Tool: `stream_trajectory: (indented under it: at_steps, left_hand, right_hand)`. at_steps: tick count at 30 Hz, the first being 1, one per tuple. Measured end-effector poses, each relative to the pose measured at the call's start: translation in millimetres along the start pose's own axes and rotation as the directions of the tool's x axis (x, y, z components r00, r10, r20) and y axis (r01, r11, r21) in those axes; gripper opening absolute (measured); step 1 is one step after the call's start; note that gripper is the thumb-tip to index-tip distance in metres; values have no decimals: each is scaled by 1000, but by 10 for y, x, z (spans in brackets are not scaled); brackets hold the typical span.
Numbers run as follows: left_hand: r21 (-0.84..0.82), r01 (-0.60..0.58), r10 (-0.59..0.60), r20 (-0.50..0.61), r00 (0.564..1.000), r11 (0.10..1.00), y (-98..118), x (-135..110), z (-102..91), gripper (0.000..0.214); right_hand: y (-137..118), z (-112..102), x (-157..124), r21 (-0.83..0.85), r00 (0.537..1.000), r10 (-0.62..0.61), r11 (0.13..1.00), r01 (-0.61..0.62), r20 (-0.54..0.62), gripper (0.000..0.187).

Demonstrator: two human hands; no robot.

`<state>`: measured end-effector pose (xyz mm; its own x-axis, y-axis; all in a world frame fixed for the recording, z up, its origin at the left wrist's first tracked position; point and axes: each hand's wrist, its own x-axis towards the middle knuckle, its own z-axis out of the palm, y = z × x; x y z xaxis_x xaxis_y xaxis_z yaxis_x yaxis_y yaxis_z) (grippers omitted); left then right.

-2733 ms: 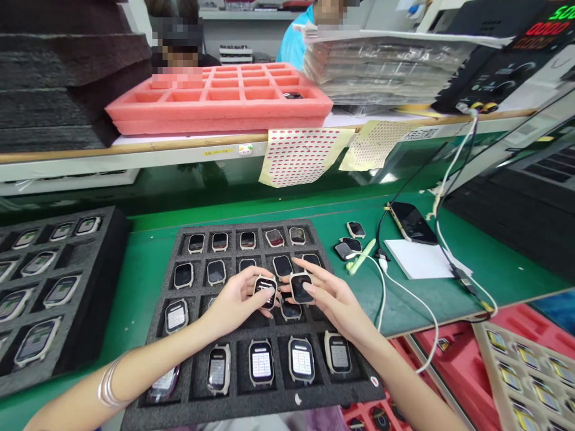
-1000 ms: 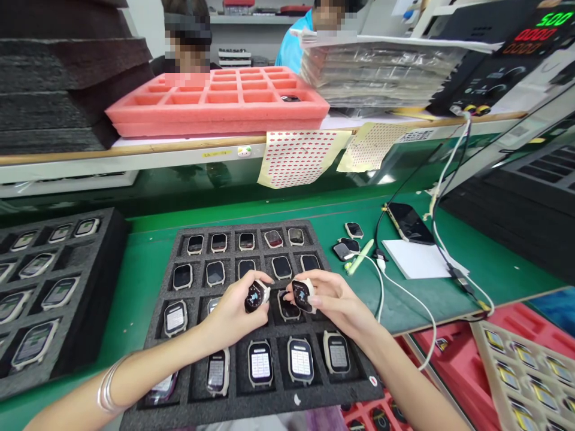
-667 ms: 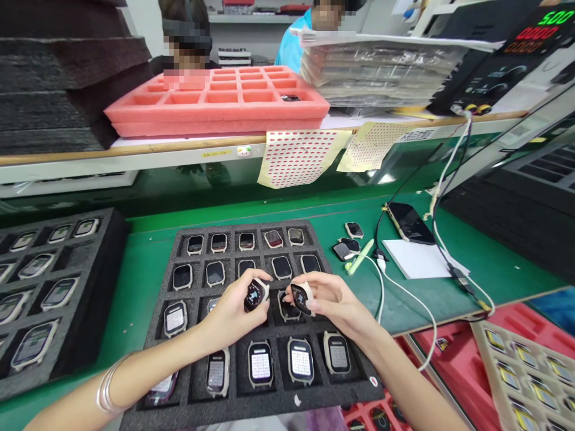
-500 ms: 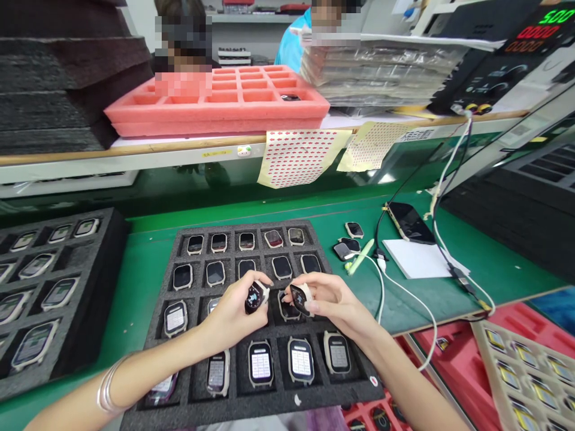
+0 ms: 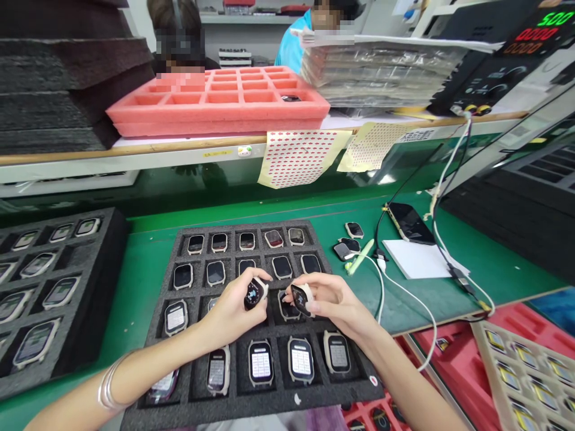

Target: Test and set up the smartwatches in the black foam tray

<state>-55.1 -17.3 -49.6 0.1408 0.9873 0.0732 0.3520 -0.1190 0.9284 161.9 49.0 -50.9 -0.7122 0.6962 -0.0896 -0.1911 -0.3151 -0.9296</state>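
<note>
Far left: black foam tray [image 5: 96, 269] is holding pocketed watches [image 5: 60, 292]. Center: grey foam tray [image 5: 251, 407] is carrying rows of watch units [image 5: 260, 362], some near-row ones showing white grids. Left hand [image 5: 238, 305] is pinching a lit watch [image 5: 255, 293] between thumb and fingers over the tray's middle. Just right, also over the tray, a tilted pale-cased watch [image 5: 300, 299] is sitting in the right hand [image 5: 332, 299], thumb and fingers closing on its edges. The two held watches aren't touching. Right of tray: a loose watch [image 5: 354, 230] is lying on the green bench [image 5: 503, 257], green pen [image 5: 360, 257] nearer. White cable [image 5: 384, 287] is running nearward. Phone [image 5: 411, 222] is lying at the far edge of white paper [image 5: 420, 262]. Far right: power supply [image 5: 489, 69] is glowing green and red.
</note>
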Motion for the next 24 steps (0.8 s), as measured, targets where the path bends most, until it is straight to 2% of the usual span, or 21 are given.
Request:
stream_trajectory:
  at_steps: [15,19,22,24]
  left_hand:
    - [1,12,-12,-10,1000,1000,-4,-5,-12,32]
    - [-172,107,-103,35,994,979,-96,20,23,46]
    - [-388,216,-186,112,976,896,-136,55,47,46]
    - [-477,244,-208,128,970,845,-123,77,49,41]
  right_hand:
    - [-12,23,-7,-26,1000,5,1000,-5,-20,35]
    - [-1,24,17,9,999,49,999,-49,12,37]
    - [19,15,30,124,997,81,989,-83,20,40]
    - [33,15,34,191,996,84,978,-84,10,41]
